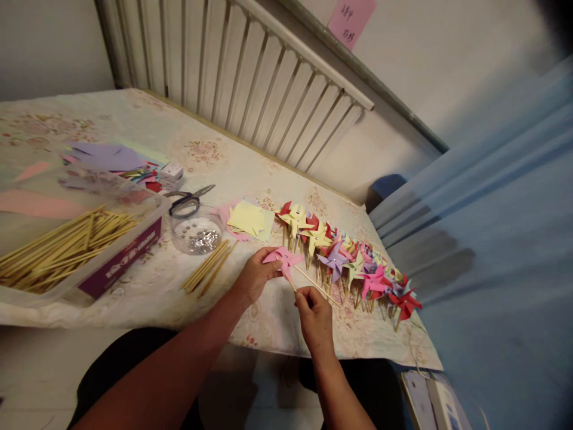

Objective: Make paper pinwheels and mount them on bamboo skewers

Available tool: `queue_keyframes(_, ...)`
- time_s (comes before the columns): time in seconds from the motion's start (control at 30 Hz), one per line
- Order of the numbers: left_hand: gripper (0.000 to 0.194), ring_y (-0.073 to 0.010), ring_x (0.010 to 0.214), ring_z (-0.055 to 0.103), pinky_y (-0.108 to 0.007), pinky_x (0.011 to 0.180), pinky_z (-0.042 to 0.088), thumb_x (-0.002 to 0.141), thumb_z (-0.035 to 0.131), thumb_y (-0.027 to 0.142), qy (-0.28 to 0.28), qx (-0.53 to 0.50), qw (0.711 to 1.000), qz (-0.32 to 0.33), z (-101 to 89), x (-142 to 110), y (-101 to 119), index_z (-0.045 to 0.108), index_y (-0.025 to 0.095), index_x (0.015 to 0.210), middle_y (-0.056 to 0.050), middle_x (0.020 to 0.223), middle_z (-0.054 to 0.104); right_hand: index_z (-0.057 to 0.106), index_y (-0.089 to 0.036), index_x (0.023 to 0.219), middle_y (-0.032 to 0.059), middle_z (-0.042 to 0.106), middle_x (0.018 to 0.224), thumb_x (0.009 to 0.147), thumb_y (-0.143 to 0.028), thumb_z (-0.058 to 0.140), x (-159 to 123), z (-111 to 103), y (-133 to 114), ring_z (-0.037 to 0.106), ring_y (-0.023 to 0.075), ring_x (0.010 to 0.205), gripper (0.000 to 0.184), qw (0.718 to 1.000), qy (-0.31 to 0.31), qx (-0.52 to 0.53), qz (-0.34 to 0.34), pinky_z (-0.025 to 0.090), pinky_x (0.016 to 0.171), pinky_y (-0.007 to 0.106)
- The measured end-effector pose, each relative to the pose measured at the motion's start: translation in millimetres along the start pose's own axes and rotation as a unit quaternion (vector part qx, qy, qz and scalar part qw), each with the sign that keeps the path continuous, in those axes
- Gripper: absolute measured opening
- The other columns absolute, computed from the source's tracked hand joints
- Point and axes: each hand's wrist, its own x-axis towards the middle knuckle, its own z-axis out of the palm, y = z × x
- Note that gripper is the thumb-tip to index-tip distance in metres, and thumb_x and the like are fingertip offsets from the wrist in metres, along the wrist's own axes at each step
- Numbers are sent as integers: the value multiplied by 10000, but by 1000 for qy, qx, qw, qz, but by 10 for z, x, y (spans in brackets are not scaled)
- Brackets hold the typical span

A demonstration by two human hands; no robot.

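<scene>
My left hand (259,276) pinches the paper blades of a pink pinwheel (285,258) from the left. Just below it, my right hand (314,315) is closed on the thin wooden stick under that pinwheel. Another wooden stick (320,285) lies on the cloth behind my right hand. Finished-looking pinwheels (333,261) in several colours lie in a long row to the right. Left of my hands are a small pile of loose sticks (207,269), a round clear dish (197,232) of small metal pins, and a stack of yellow and pink paper squares (248,218).
A clear plastic box (120,257) full of wooden sticks stands at the left. Scissors (190,200) lie behind the dish, near a small white box (172,172) and coloured paper (107,156). A radiator (250,77) borders the table's back; a blue curtain (483,239) hangs at the right.
</scene>
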Motion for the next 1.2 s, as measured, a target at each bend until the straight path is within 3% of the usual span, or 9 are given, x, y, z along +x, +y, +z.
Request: queue_keyframes(1.2, 363, -147, 741, 622, -296, 687, 511, 601, 814, 242, -4, 0, 1000, 19, -24, 30, -59, 633, 159, 905, -16, 842, 651, 608, -187, 663, -16, 563, 590, 804, -349, 554, -61, 14, 100, 498, 142, 568, 222, 998, -20, 48, 45, 391, 564, 247)
